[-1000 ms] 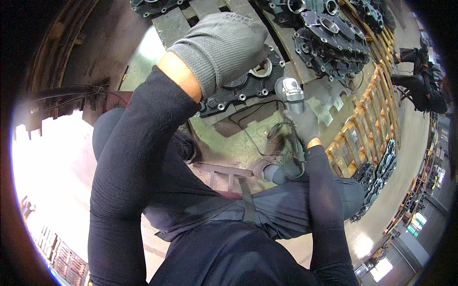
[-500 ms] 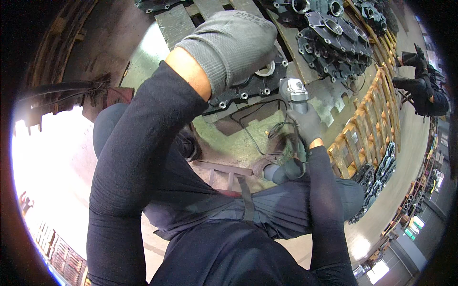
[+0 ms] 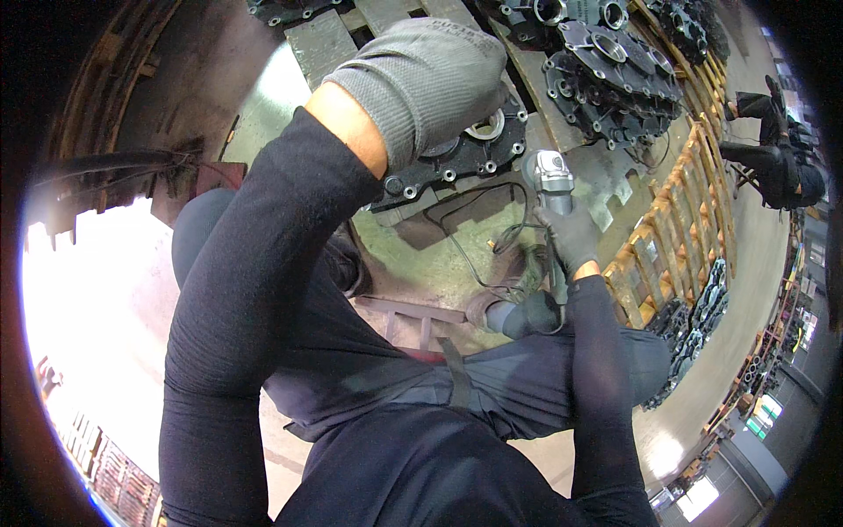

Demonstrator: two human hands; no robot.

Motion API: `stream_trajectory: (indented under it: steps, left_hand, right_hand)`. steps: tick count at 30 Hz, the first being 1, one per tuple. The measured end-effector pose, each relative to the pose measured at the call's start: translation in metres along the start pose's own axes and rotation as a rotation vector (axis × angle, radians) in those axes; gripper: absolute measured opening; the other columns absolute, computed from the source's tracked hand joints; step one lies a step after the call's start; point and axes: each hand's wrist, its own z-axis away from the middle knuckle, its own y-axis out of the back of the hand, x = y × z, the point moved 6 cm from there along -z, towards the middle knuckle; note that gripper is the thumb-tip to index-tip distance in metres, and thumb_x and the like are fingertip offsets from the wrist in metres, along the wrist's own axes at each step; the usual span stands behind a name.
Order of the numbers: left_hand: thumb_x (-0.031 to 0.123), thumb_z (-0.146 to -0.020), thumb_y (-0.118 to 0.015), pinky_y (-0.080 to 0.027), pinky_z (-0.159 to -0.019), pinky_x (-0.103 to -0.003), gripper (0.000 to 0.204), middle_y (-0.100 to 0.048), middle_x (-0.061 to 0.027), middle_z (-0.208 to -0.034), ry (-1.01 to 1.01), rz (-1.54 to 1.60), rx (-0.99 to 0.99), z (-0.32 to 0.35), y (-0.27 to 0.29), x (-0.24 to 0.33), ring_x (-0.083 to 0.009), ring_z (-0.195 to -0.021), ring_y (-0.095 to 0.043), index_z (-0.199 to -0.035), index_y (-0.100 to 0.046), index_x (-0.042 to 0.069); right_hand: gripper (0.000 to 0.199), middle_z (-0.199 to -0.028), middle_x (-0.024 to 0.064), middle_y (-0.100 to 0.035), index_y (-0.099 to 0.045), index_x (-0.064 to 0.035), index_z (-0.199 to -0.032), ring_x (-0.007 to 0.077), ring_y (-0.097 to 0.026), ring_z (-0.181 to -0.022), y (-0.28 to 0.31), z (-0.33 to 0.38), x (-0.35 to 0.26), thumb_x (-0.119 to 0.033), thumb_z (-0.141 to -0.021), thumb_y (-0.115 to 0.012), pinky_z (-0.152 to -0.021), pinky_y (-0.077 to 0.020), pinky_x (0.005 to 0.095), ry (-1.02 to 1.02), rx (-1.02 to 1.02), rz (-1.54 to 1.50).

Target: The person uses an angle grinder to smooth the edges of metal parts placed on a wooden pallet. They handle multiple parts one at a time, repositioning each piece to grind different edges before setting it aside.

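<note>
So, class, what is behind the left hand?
Behind the left hand, a black metal casting shows its near edge and a round opening; much of the rest is covered.

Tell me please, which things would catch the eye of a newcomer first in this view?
First, the grey-gloved left hand, large at the upper middle, hiding part of a dark metal casting. Then the right hand, right of centre, gripping an angle grinder with a shiny silver head. At the upper right, the piled dark castings with round openings also stand out.
</note>
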Motion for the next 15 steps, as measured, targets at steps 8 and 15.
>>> stream_trajectory:
  steps: [8,15]
  left_hand:
    - [0.04,-0.104,-0.065,-0.06,-0.086,-0.049,0.038,-0.077,-0.0192,-0.098,-0.011,-0.034,0.028,0.004,0.008,-0.004,-0.0377,-0.096,-0.076,-0.108,-0.077,0.004]
    - [0.018,-0.092,-0.066,-0.059,-0.076,-0.05,0.019,-0.074,-0.0214,-0.084,-0.094,0.115,0.043,0.024,0.031,-0.001,-0.0417,-0.084,-0.075,-0.092,-0.072,-0.001]
  right_hand:
    - [0.063,-0.113,0.0224,-0.078,-0.069,0.0,-0.126,0.0353,-0.076,-0.105,-0.015,0.016,0.009,-0.04,-0.082,-0.087,-0.094,-0.0566,0.0446,0.081,-0.061,-0.071]
    - [0.065,-0.115,0.0209,-0.079,-0.068,-0.0014,-0.13,0.033,-0.077,-0.104,-0.032,0.028,0.018,-0.039,-0.081,-0.089,-0.092,-0.0575,0.0427,0.06,-0.193,-0.071]
